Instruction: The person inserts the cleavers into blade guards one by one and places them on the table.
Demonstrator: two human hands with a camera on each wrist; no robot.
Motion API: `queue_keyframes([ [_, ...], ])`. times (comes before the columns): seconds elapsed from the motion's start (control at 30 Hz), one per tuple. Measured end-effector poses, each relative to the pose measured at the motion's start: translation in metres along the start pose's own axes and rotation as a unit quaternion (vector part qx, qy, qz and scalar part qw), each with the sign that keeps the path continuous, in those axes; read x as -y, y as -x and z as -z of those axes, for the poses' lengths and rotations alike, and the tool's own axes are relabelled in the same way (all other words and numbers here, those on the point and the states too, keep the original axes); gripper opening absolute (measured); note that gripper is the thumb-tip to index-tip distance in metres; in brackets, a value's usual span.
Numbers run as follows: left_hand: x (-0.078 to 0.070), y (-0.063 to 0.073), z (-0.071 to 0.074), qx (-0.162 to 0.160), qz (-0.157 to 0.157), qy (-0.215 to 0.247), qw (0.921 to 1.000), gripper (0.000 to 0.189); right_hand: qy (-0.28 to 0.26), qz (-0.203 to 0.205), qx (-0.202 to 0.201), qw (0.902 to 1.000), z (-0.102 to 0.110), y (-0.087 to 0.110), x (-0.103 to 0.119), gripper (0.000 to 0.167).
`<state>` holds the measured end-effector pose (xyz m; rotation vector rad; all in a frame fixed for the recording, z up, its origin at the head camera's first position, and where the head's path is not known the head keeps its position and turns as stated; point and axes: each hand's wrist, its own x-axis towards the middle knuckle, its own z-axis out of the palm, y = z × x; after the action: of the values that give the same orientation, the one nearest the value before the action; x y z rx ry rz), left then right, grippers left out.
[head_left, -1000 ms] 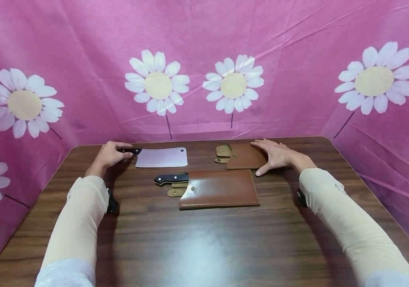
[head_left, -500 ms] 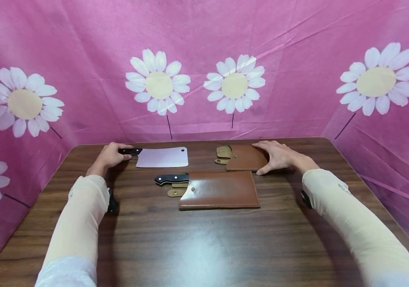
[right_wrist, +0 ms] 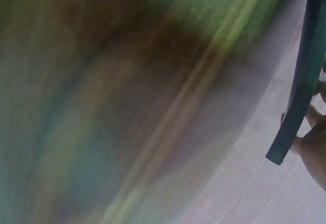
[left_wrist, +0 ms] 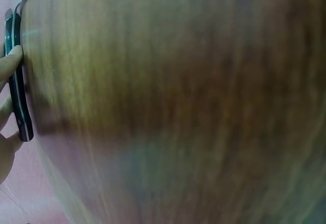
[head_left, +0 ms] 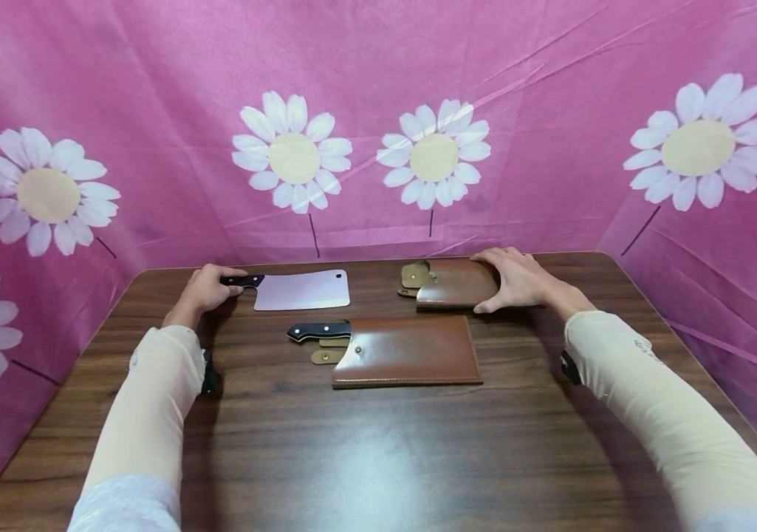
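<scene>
My left hand (head_left: 207, 288) pinches the black handle (head_left: 242, 281) of a cleaver (head_left: 301, 290) whose broad pale blade points right, at the back left of the table. In the left wrist view, the thumb (left_wrist: 11, 62) presses one side of that handle, with fingers behind it. My right hand (head_left: 516, 279) grips the right end of a brown leather knife sheath (head_left: 456, 285), thumb on the near edge and fingers over the far edge. Its tan snap flap (head_left: 414, 276) hangs open toward the cleaver. The right wrist view shows the sheath edge-on (right_wrist: 298, 102), clear of the tabletop.
In front of both hands lies a second, larger brown sheath (head_left: 411, 355) with a black knife handle (head_left: 318, 331) sticking out to the left. A tan strap (head_left: 327, 357) extends beneath that handle. Pink daisy-print cloth (head_left: 365, 66) rises behind the wooden table (head_left: 272, 451).
The right hand has raised and tilted the smaller sheath, which rested flat before. The left hand has settled its grip on the handle, and the cleaver has shifted slightly right.
</scene>
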<state>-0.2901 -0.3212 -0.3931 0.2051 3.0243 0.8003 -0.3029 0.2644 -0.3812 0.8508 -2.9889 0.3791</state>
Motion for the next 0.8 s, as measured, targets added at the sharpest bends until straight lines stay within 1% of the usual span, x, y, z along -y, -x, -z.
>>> queue_keyframes([
  [0.2, 0.002, 0.005, 0.000, -0.004, 0.007, 0.000, 1.0000, 0.034, -0.012, -0.003, -0.021, 0.9997, 0.009, -0.003, 0.004, 0.101],
  [0.33, 0.003, 0.005, 0.000, -0.013, -0.001, 0.001, 0.9999, 0.033, -0.022, -0.005, -0.030, 0.9993, 0.012, -0.001, 0.006, 0.101],
  [0.43, 0.004, 0.006, -0.001, -0.020, -0.006, 0.006, 0.9998, 0.033, -0.020, 0.002, -0.036, 0.9991, 0.014, 0.001, 0.007, 0.101],
  [0.53, 0.002, 0.006, -0.001, -0.032, -0.015, 0.020, 0.9992, 0.033, -0.012, 0.006, -0.041, 0.9991, 0.014, 0.003, 0.007, 0.101],
  [0.67, -0.003, 0.006, -0.002, -0.056, -0.034, 0.053, 0.9965, 0.033, -0.010, 0.005, -0.049, 0.9987, 0.013, 0.006, 0.006, 0.102],
  [0.8, -0.006, 0.007, 0.001, -0.065, -0.045, 0.080, 0.9937, 0.032, -0.011, 0.006, -0.060, 0.9981, 0.011, 0.009, 0.004, 0.105],
])
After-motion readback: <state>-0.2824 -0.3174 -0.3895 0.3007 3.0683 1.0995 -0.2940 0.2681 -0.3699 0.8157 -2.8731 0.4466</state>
